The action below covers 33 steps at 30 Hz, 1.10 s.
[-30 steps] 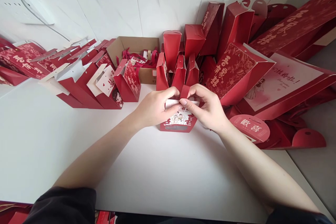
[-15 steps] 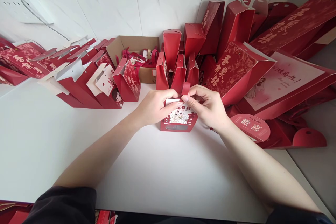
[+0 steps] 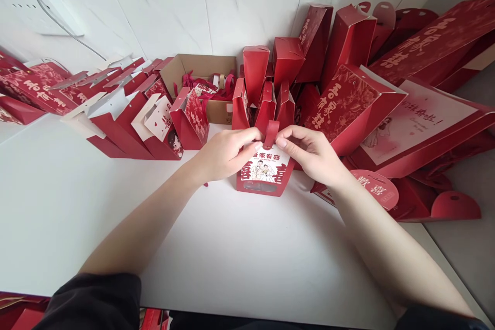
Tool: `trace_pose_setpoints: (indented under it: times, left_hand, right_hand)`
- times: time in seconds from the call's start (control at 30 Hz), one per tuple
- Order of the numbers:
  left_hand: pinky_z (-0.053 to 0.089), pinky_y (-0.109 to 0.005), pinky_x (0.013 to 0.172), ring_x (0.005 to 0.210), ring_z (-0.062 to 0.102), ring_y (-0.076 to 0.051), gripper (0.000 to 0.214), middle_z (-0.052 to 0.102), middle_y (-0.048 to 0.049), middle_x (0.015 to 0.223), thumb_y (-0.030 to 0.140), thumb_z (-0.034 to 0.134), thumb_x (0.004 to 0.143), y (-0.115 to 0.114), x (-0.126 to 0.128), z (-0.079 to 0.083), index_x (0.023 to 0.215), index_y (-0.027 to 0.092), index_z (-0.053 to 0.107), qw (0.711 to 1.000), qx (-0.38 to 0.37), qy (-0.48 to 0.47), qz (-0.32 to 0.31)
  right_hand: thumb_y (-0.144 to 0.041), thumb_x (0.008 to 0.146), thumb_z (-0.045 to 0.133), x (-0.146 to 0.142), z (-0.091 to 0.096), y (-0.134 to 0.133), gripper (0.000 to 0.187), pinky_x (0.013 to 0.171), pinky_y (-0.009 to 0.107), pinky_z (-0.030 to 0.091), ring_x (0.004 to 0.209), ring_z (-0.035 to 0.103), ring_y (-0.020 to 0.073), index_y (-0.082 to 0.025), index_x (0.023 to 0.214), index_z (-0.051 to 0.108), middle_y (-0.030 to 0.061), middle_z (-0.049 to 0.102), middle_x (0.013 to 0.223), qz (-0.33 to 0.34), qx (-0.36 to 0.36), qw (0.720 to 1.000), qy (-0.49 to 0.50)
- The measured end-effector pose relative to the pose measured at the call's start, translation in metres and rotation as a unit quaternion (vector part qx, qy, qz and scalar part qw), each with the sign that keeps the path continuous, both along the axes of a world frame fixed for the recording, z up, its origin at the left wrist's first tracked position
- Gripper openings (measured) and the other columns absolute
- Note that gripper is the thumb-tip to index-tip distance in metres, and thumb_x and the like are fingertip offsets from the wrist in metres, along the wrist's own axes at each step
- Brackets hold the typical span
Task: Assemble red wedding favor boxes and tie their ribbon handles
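A small red gift box (image 3: 263,171) with a printed bride and groom and a clear window near its base stands on the white table (image 3: 232,252). From its top rises a red paper strap handle (image 3: 272,133). My left hand (image 3: 229,153) pinches the top left edge of the box, its thumb in front. My right hand (image 3: 307,153) closes at the top right corner beside the strap, thumb against the front panel. The fingers behind the panel are partly hidden.
Several red gift boxes (image 3: 260,103) stand right behind my hands. A cardboard carton (image 3: 218,111) holding red ribbons is at the back. Open paper bags (image 3: 124,124) line the left; larger bags and boxes (image 3: 350,100) crowd the right, against the tiled wall (image 3: 162,5).
My fingers have drawn apart to either side of the strap, uncovering more of the printed front. The right hand no longer holds the strap. The view has shifted slightly.
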State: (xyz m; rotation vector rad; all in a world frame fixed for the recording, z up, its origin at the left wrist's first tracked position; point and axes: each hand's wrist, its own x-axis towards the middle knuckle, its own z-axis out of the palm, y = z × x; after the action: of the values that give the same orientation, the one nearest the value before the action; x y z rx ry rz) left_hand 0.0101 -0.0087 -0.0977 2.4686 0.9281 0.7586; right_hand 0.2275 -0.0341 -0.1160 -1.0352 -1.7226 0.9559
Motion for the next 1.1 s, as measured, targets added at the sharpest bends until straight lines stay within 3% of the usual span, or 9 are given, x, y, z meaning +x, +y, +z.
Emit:
trace_pose_setpoints:
  times: [0.07,0.13,0.23,0.43,0.67,0.8,0.97,1.1]
  left_hand:
    - [0.045,-0.022,0.066,0.077,0.063,-0.011,0.012,0.070,0.0008,0.093,0.024,0.057,0.091,-0.001,0.000,0.001,0.101,0.020,0.060,0.999,0.027,-0.036,0.004]
    - [0.048,-0.023,0.072,0.084,0.065,-0.013,0.013,0.071,0.0002,0.098,0.024,0.062,0.088,-0.001,-0.001,0.001,0.100,0.020,0.063,0.997,0.055,-0.047,0.011]
    - [0.047,-0.025,0.072,0.078,0.065,-0.013,0.008,0.072,0.0021,0.086,0.027,0.065,0.086,-0.001,-0.003,0.003,0.090,0.021,0.068,0.996,0.083,-0.011,0.029]
    - [0.042,-0.025,0.062,0.071,0.063,-0.012,0.014,0.072,0.0013,0.078,0.030,0.059,0.091,0.001,-0.003,0.005,0.087,0.020,0.069,0.998,0.052,0.014,0.029]
    - [0.042,-0.024,0.064,0.075,0.063,-0.012,0.014,0.071,0.0015,0.082,0.029,0.057,0.093,0.000,-0.003,0.005,0.089,0.020,0.067,0.999,0.022,0.016,0.018]
    - [0.043,-0.023,0.068,0.079,0.063,-0.012,0.012,0.072,0.0023,0.091,0.030,0.066,0.086,-0.001,0.002,-0.001,0.095,0.021,0.065,0.999,0.029,-0.011,0.025]
    - [0.038,-0.024,0.057,0.059,0.054,-0.009,0.017,0.067,0.0037,0.071,0.035,0.064,0.088,-0.001,0.008,-0.013,0.082,0.019,0.065,0.998,0.036,-0.022,0.046]
    - [0.035,-0.024,0.056,0.057,0.050,-0.009,0.019,0.062,0.0027,0.065,0.030,0.061,0.089,-0.001,0.010,-0.016,0.076,0.017,0.064,0.997,0.066,-0.030,0.018]
  right_hand:
    - [-0.037,0.089,0.066,0.004,0.004,-0.001,0.019,0.070,0.026,0.050,0.080,0.062,0.0155,-0.019,0.088,0.068,0.0024,0.068,0.087,0.011,0.004,1.000,-0.024]
    - [-0.034,0.087,0.068,0.007,0.005,-0.001,0.016,0.075,0.027,0.051,0.086,0.065,0.0176,-0.019,0.093,0.070,0.0034,0.071,0.093,0.017,0.011,0.999,-0.046]
    - [-0.031,0.086,0.068,0.009,0.005,-0.003,0.016,0.076,0.028,0.051,0.087,0.066,0.0181,-0.019,0.096,0.072,0.0040,0.073,0.097,0.017,0.030,0.997,-0.073]
    - [-0.030,0.089,0.065,0.008,0.007,-0.006,0.014,0.068,0.026,0.049,0.076,0.064,0.0156,-0.019,0.087,0.074,0.0024,0.073,0.086,-0.006,0.076,0.989,-0.129]
    - [-0.028,0.092,0.061,0.007,0.009,-0.008,0.013,0.065,0.025,0.045,0.072,0.061,0.0138,-0.019,0.087,0.069,0.0014,0.070,0.083,-0.017,0.115,0.978,-0.174]
    - [-0.023,0.093,0.058,0.005,0.007,-0.007,0.010,0.066,0.025,0.044,0.072,0.058,0.0134,-0.019,0.087,0.065,0.0013,0.067,0.083,-0.022,0.141,0.971,-0.191]
    - [-0.021,0.092,0.058,0.005,0.005,-0.005,0.003,0.067,0.025,0.044,0.074,0.057,0.0138,-0.019,0.088,0.058,0.0014,0.064,0.086,-0.008,0.144,0.973,-0.183]
    - [-0.020,0.093,0.054,0.009,0.004,-0.004,0.005,0.064,0.026,0.042,0.071,0.052,0.0141,-0.020,0.089,0.053,0.0018,0.059,0.084,0.036,0.175,0.962,-0.205]
